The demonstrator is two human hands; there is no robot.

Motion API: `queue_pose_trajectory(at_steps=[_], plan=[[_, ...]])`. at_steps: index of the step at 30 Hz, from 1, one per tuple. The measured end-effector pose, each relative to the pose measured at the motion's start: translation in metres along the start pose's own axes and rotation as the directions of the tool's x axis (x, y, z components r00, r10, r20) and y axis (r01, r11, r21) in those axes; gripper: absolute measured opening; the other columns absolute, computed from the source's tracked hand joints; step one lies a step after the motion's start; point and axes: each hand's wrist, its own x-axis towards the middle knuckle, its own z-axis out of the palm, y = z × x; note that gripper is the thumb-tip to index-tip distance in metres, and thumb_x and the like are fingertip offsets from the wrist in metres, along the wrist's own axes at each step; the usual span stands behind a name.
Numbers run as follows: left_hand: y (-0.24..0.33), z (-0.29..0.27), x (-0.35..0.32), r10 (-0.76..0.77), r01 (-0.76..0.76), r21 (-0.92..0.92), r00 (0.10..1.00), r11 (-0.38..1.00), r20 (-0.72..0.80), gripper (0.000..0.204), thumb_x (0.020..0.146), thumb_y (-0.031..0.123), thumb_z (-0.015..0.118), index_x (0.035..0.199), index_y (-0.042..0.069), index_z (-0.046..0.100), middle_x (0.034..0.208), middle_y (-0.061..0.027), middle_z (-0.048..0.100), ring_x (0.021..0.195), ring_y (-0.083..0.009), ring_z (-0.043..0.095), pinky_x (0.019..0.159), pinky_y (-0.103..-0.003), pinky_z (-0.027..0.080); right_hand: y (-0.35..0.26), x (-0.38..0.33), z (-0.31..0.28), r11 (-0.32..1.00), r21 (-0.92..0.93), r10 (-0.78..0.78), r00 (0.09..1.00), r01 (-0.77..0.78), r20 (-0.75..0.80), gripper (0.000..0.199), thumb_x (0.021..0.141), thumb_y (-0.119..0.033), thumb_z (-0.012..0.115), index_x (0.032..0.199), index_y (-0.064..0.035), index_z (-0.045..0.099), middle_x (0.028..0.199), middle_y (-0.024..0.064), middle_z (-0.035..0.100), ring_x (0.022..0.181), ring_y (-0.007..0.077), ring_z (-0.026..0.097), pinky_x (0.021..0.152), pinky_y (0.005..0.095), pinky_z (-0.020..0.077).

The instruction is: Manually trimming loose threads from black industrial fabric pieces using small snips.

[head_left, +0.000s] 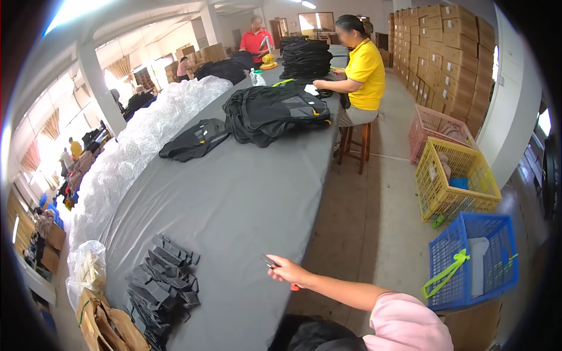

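Note:
My right hand (288, 273) reaches in over the near right edge of the grey-covered table (228, 199). It is closed on a pair of scissors (269, 261); the dark tips point left and a bit of red handle shows below the palm. My left hand is out of view. Left of the scissors, near the table's front, lies a loose heap of black fabric strips (161, 281). Dark fabric (319, 334) shows below my arm at the lower edge. Farther up the table lie black backpacks (269, 111) with grey panels and small yellow details.
A person in yellow (364, 73) sits on a wooden stool at the table's right, handling black fabric. Another in red (255, 40) stands at the far end. Plastic wrap (134, 134) lines the left side. Blue (473, 257), yellow (456, 175) and pink crates (439, 128) stand right.

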Motion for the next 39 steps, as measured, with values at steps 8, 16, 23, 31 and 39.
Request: queue_pose_trajectory(at_steps=[8,16,23,31,39], plan=[[-0.028,-0.052,0.014,0.025,0.027,-0.141,0.935,0.99,0.354,0.062,0.087,0.026,0.061,0.134,-0.004,0.034,0.133,-0.0228,0.042,0.117,-0.0361,0.047,0.097,-0.045,0.04,0.031,0.093,0.05,0.961,0.274,0.046,0.999,-0.038,-0.02,0.043,0.085,0.004,0.047,0.126,-0.002,0.039,0.096,0.0115,0.062,0.075,0.0143,0.06,0.056,0.0299,0.0525],[-0.034,-0.05,0.006,0.088,0.176,-0.241,0.606,0.954,0.791,0.059,0.089,0.024,0.06,0.134,-0.005,0.035,0.131,-0.0213,0.046,0.116,-0.0334,0.05,0.096,-0.042,0.042,0.009,0.081,0.058,0.955,0.283,-0.062,0.993,0.09,-0.105,0.031,0.082,0.005,0.05,0.111,-0.0036,0.049,0.091,0.0067,0.062,0.073,0.016,0.06,0.058,0.0316,0.0497],[-0.08,-0.13,-0.016,0.376,0.125,-0.74,0.798,0.661,0.471,0.04,0.086,0.033,0.065,0.103,-0.003,0.061,0.091,-0.0118,0.067,0.086,-0.0225,0.064,0.083,-0.037,0.05,-0.048,0.069,0.027,0.949,-0.255,-0.272,0.896,0.188,-0.352,0.027,0.077,-0.011,0.068,0.102,-0.0089,0.056,0.068,-0.0031,0.044,0.051,0.006,0.038,0.038,0.0251,0.0325],[-0.011,-0.158,0.177,0.08,-0.111,-0.771,0.994,0.627,-0.078,0.078,0.085,0.051,0.059,0.143,0.01,0.026,0.142,-0.0113,0.033,0.129,-0.023,0.034,0.102,-0.043,0.031,-0.068,0.14,0.12,0.925,-0.371,-0.089,0.996,0.079,-0.01,0.026,0.095,-0.026,0.047,0.107,-0.006,0.059,0.082,0.0035,0.061,0.069,0.0102,0.058,0.066,0.0256,0.0468],[0.009,-0.1,0.319,-0.035,0.108,-0.702,0.992,0.704,0.118,0.111,0.068,0.073,0.061,0.149,0.021,0.004,0.153,-0.0177,0.008,0.14,-0.0349,0.01,0.107,-0.055,0.019,-0.036,0.328,0.192,0.758,-0.539,-0.317,0.93,0.368,0.188,0.041,0.088,-0.025,0.051,0.123,-0.0036,0.052,0.119,0.0188,0.057,0.113,0.0325,0.054,0.092,0.0389,0.0437]])
